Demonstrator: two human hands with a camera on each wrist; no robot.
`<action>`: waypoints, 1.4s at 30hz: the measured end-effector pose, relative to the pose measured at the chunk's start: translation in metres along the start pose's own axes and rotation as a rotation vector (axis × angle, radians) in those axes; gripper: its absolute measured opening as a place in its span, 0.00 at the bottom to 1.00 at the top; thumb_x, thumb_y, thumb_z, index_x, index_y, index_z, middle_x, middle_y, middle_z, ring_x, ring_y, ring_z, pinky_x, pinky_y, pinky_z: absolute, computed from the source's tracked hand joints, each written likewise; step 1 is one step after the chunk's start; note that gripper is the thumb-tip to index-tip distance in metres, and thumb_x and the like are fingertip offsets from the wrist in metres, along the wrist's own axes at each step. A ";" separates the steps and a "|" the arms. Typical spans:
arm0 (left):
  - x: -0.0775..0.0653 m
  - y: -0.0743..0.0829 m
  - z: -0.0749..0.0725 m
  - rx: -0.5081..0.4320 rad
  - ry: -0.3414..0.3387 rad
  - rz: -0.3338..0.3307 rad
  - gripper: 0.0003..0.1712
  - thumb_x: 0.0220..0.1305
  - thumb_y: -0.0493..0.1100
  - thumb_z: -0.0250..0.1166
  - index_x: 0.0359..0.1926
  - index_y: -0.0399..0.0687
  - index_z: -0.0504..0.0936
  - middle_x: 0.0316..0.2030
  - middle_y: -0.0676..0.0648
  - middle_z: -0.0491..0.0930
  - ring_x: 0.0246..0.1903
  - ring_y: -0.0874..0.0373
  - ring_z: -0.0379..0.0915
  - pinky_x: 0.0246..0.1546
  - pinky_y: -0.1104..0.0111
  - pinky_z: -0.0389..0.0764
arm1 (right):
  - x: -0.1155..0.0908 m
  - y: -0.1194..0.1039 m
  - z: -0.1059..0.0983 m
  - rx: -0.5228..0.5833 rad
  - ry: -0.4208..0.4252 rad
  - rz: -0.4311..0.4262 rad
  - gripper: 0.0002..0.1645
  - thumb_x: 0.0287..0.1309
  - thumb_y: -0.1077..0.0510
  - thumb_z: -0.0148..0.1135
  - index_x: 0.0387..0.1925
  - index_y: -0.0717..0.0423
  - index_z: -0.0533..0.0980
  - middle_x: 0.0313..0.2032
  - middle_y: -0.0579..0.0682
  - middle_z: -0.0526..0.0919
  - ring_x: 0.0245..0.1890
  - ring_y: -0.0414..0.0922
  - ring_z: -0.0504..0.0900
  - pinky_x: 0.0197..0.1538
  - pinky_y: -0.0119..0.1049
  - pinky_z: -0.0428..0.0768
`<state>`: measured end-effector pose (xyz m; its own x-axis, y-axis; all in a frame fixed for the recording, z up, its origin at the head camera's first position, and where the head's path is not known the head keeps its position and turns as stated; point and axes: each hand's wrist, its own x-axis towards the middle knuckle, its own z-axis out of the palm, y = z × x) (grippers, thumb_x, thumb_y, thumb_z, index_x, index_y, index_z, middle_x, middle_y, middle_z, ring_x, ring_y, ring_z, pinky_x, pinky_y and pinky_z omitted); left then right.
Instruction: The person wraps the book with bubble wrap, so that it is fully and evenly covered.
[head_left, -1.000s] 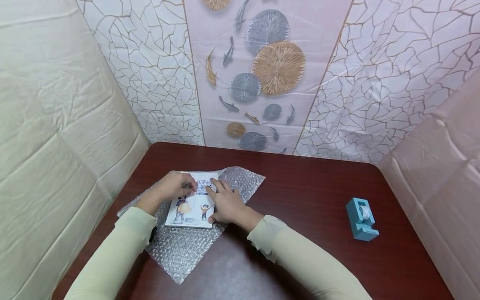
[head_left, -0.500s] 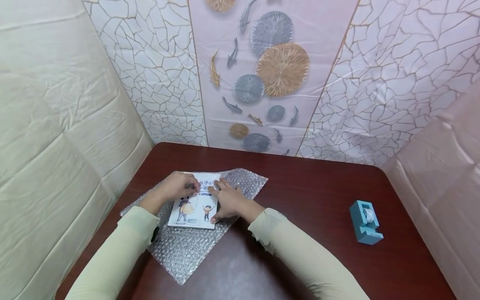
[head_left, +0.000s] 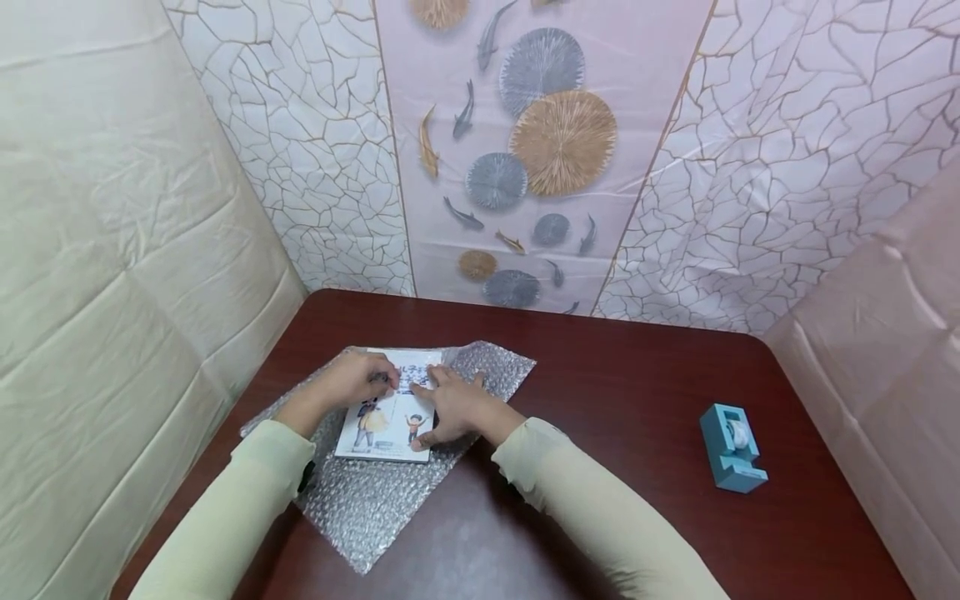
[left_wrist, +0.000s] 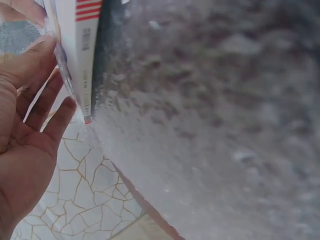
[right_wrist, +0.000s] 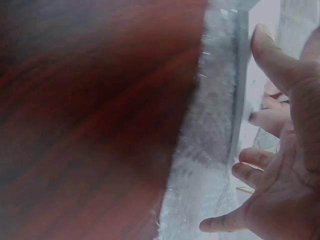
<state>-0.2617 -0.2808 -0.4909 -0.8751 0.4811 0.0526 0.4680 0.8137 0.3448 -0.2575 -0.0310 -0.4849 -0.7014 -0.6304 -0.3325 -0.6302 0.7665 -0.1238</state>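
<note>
In the head view a white book, its cover drawn with two figures and blue lettering, lies on a sheet of bubble wrap. My left hand bends down over the cover's upper left, its fingertips on the book. Clear film lies along the cover under those fingers in the left wrist view; whether it is a fold of the wrap is hard to tell. From the right, my right hand rests spread fingers and thumb on the cover. The right wrist view shows its thumb by the book's edge.
A blue tape dispenser with a roll of clear tape stands at the right on the dark red table. Patterned cloth hangs behind the table, with pale padded walls at both sides.
My right thumb has shifted slightly inward from the book's right edge onto the cover. The left hand has hardly moved. The head view has shifted a little.
</note>
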 end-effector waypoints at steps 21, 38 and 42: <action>-0.018 0.021 -0.008 0.023 -0.031 0.103 0.09 0.76 0.40 0.70 0.51 0.47 0.92 0.52 0.46 0.91 0.50 0.49 0.90 0.53 0.53 0.90 | -0.010 -0.007 -0.003 -0.045 0.003 0.021 0.70 0.53 0.12 0.67 0.89 0.28 0.52 0.91 0.52 0.46 0.90 0.54 0.51 0.76 0.86 0.58; -0.048 0.063 -0.027 -0.115 -0.216 0.189 0.02 0.69 0.44 0.79 0.39 0.56 0.92 0.34 0.62 0.87 0.32 0.75 0.79 0.38 0.73 0.84 | -0.010 -0.006 -0.006 -0.051 0.021 0.003 0.72 0.54 0.13 0.68 0.90 0.32 0.51 0.90 0.55 0.47 0.90 0.58 0.52 0.76 0.86 0.56; -0.057 0.069 -0.028 -0.140 -0.278 0.158 0.05 0.66 0.44 0.81 0.35 0.59 0.91 0.31 0.64 0.85 0.30 0.75 0.78 0.36 0.74 0.83 | -0.011 -0.008 -0.007 -0.048 0.014 0.002 0.71 0.54 0.13 0.68 0.90 0.33 0.51 0.90 0.55 0.47 0.90 0.58 0.51 0.76 0.86 0.55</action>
<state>-0.1831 -0.2608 -0.4436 -0.7170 0.6839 -0.1349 0.5569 0.6784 0.4792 -0.2472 -0.0306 -0.4741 -0.7068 -0.6311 -0.3196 -0.6442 0.7609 -0.0780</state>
